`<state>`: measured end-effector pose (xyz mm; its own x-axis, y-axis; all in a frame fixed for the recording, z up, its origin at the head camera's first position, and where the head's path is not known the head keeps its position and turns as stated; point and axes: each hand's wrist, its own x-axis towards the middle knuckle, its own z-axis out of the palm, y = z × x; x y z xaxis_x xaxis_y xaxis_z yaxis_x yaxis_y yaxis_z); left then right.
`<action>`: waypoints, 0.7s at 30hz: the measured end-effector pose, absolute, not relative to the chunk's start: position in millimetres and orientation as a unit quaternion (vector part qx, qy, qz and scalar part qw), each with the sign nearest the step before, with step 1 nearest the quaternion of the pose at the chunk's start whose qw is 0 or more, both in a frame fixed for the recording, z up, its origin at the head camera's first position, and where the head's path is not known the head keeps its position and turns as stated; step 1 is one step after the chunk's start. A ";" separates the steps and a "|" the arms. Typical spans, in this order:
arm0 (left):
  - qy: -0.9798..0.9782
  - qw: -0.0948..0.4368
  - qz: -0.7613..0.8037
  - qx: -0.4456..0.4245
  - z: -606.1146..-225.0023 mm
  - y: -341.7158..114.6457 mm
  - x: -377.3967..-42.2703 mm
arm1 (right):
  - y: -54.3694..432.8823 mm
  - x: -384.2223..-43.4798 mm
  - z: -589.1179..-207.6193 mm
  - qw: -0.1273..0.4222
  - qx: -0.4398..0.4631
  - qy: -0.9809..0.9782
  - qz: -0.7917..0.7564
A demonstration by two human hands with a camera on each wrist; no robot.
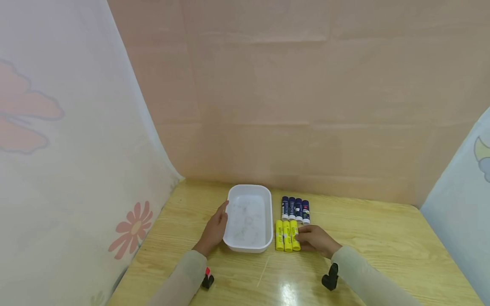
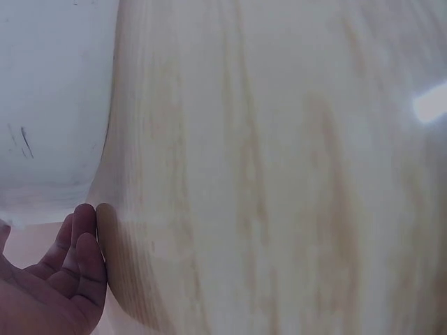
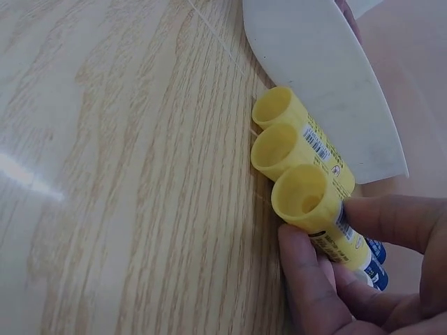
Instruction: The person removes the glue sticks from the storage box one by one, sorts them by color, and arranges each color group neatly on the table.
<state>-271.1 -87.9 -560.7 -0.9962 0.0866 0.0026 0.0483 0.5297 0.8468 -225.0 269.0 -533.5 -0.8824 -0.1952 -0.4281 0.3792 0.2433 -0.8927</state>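
Observation:
A white plastic bin (image 1: 248,216) stands on the wooden table. My left hand (image 1: 215,229) holds its left side, fingers against the outer wall; in the left wrist view those fingers (image 2: 87,244) are bent beside the bin's bottom corner. Three yellow glue sticks (image 1: 287,236) lie side by side right of the bin. With thumb and fingers, my right hand (image 1: 317,240) pinches the rightmost yellow glue stick (image 3: 307,199). The hollow ends of all three face the right wrist camera. Several dark blue glue sticks with white ends (image 1: 295,209) lie in a row just behind.
The wooden table (image 1: 383,246) extends to both sides. A beige sheet (image 1: 268,93) hangs behind it, with a flower-printed white sheet (image 1: 88,140) at the left and another pale printed sheet (image 1: 455,199) at the right.

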 end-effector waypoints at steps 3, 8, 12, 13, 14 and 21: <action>0.876 0.017 0.481 0.038 -561.1 -87.8 -271.6 | 268.3 -223.7 -532.5 0.231 0.064 0.757 -0.608; 0.874 0.010 0.483 0.047 -562.0 -86.8 -272.2 | 267.7 -222.6 -532.7 0.222 0.075 0.761 -0.605; 0.875 0.011 0.482 0.042 -561.5 -86.4 -270.4 | 266.3 -222.3 -534.4 0.218 0.078 0.761 -0.606; 0.875 0.010 0.482 0.040 -561.6 -86.4 -270.3 | 266.1 -222.3 -535.0 0.218 0.078 0.761 -0.605; 0.876 0.010 0.480 0.041 -561.5 -86.5 -270.0 | 266.0 -222.2 -535.3 0.218 0.078 0.762 -0.605; 0.874 0.020 0.484 0.040 -560.9 -86.8 -270.2 | 267.1 -223.2 -537.0 0.212 0.086 0.772 -0.593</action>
<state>-270.2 -86.8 -560.9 -0.9960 0.0891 0.0027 0.0495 0.5284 0.8476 -223.2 267.1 -537.0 -0.8957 -0.1185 -0.4287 0.3836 0.2821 -0.8794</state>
